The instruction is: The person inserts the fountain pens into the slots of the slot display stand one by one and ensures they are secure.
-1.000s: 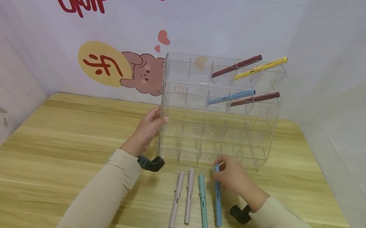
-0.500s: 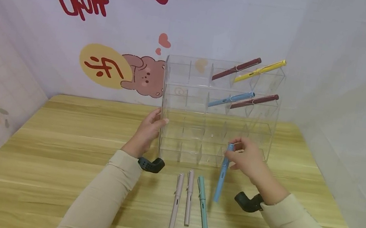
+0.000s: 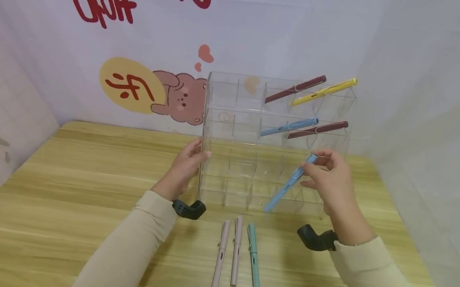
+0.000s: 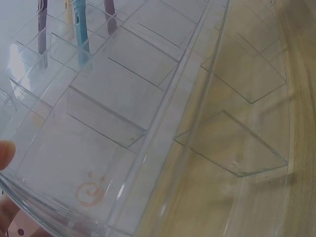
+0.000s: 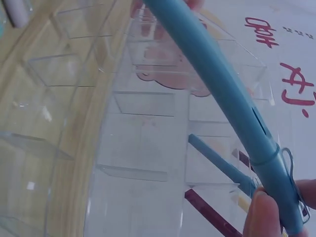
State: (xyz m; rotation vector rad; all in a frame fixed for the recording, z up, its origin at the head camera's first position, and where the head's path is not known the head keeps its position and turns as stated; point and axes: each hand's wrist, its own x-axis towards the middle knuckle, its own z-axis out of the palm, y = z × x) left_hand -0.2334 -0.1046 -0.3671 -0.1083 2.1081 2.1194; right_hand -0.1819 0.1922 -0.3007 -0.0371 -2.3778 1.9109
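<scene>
My right hand [image 3: 333,183] pinches a light blue fountain pen [image 3: 291,181] near its clip end, thumb on one side and fingers on the other. The pen slants, its far end low and to the left, in front of the clear acrylic pen rack [image 3: 245,142]. In the right wrist view the blue pen [image 5: 215,84] crosses the picture with its clip by the fingertips. At the rack's left side, my left hand [image 3: 186,164] grips the side panel, the thumb on the front and the fingers behind. Two pale pinkish pens [image 3: 220,258] and a teal pen [image 3: 254,262] lie on the table.
Higher compartments hold a maroon pen [image 3: 296,89] and a yellow pen [image 3: 325,92] above, a blue pen [image 3: 289,126] and another maroon pen [image 3: 319,130] below. Thin clear dividers [image 4: 106,116] split the rows. A printed cloth [image 3: 295,27] hangs behind the wooden table [image 3: 91,181].
My right hand has lifted the blue pen off the table and carried it up and right, tilting it before the rack's lower rows. The left hand keeps its hold on the rack.
</scene>
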